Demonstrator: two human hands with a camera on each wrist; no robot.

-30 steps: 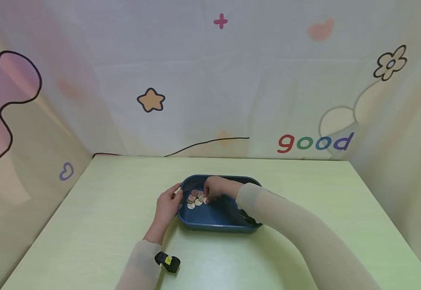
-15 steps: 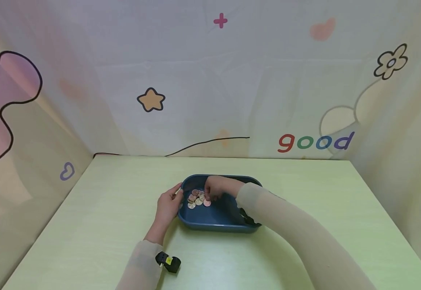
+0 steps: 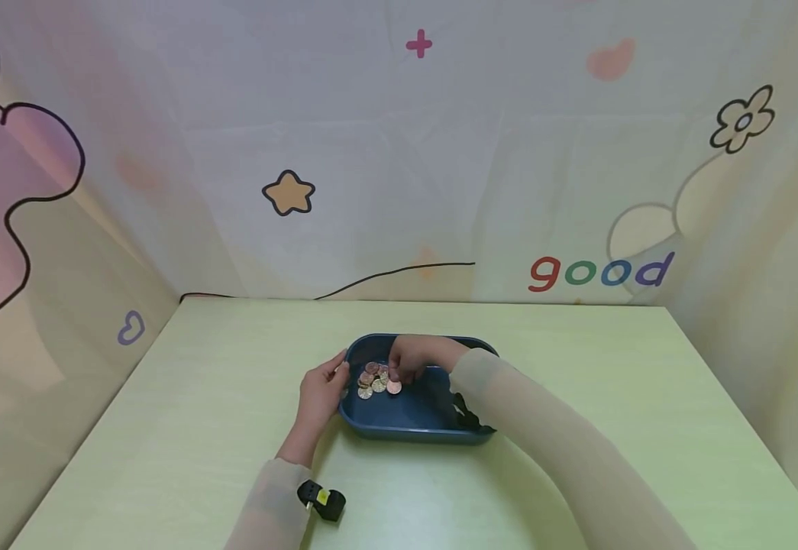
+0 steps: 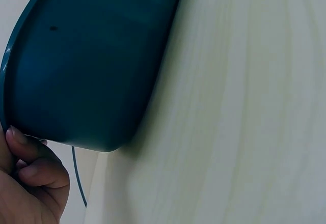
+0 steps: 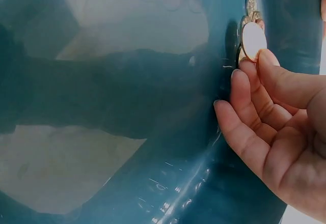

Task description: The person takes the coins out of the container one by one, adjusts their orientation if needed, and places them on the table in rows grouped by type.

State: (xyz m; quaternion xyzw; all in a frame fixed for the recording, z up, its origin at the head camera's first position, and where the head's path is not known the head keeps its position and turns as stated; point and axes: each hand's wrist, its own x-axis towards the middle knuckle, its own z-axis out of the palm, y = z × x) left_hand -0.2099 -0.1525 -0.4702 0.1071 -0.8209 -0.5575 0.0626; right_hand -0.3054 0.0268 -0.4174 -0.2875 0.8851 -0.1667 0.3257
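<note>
A dark blue tray (image 3: 405,436) lies on the table, tilt hard to tell. My left hand (image 3: 319,391) grips its left end; the left wrist view shows curled fingers (image 4: 48,170) at the end wall below the tray's rim. Inside the tray, toward its left side, is a small pile of coppery and silvery coins (image 3: 373,380). My right hand (image 3: 408,357) reaches in from the right beside that pile. Between its thumb and index finger it pinches one coin (image 5: 253,42), bright with glare in the right wrist view. The other fingers curl loosely near the tray floor.
The pale wood-grain table (image 3: 199,397) spreads around the tray. A printed cloth backdrop (image 3: 385,153) closes off the back and sides. A small black device (image 3: 323,500) is strapped on the left sleeve. The right forearm covers the tray's right end.
One coin by the right fingertips, partly covered a second ago, now shows more fully and sits slightly lower. Both hands keep nearly the same places; the whole head view has shifted slightly.
</note>
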